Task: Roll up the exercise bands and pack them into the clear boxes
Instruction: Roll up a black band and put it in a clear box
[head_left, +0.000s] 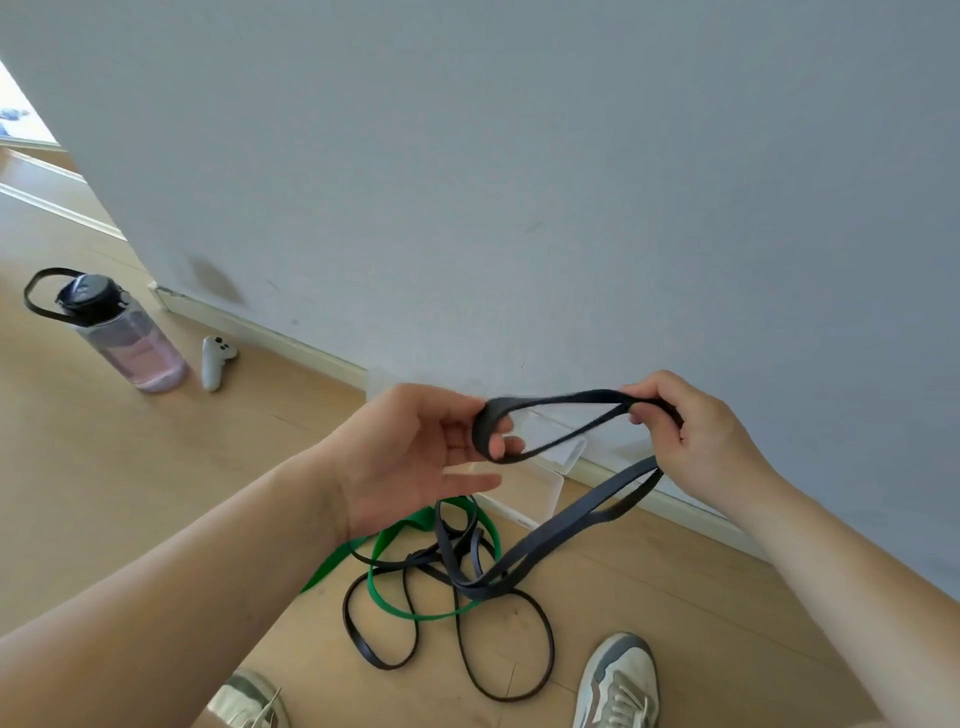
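Right hand (691, 431) pinches the dark grey band (480, 428) between thumb and curled fingers, clamped on it. Left hand (415, 457) has its palm toward the camera and fingers curled, with the band's end looped round the fingertips (501, 447); it holds that loop. Between the two hands the band runs as a narrow flattened loop, held in the air and roughly level. Below the right-hand grip the rest of the band hangs doubled, slanting down toward the left hand's side to the wood floor (156, 493). There it lands in a loose tangle directly under the hands: a green band (410, 527), part flat strip and part open loop, and thin black bands (514, 699) sprawled in wide loops over and around it. Which strand crosses which in the middle cannot be told. Just behind the grip, partly hidden by hands and band, a clear box (556, 486) stands on the floor by the skirting board (291, 343) of the grey wall (519, 182); contents unreadable. Nearer the person than the tangle are the right shoe (618, 680) and left shoe (249, 699). Well off to the left-hand side a water bottle (130, 343) with black lid and carry loop stands upright, with a white controller (215, 361) lying just beside it.
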